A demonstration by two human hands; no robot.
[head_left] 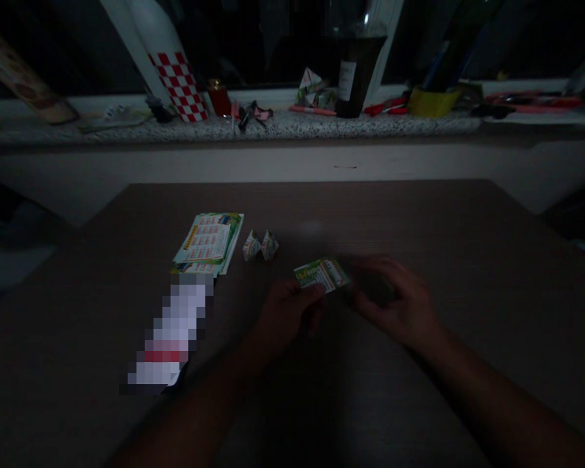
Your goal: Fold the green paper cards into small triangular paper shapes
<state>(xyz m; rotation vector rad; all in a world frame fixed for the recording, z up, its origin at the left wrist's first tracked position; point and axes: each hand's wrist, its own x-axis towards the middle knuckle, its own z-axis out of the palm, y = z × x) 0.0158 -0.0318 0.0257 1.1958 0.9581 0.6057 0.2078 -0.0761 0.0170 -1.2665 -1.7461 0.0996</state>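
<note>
A small green-and-white printed paper piece (324, 274) is pinched at its lower left between the thumb and fingers of my left hand (290, 309). Just beyond its right edge is my right hand (404, 299), its thumb and fingers curved and apart, with a gap between them. I see nothing in that hand, though its fingertips are dim and slightly blurred. To the left of the held paper, two small folded paper shapes (260, 246) stand side by side. Further left lies a stack of printed sheets (207, 240) with a similar pattern.
A phone (175, 331) with a blurred-out bright screen lies below the stack on the dark wooden table (409, 214). Along the granite windowsill (273, 130) stand a red-and-white checkered bottle (178, 81), a dark bottle (353, 75), a yellow holder (433, 103) and small items.
</note>
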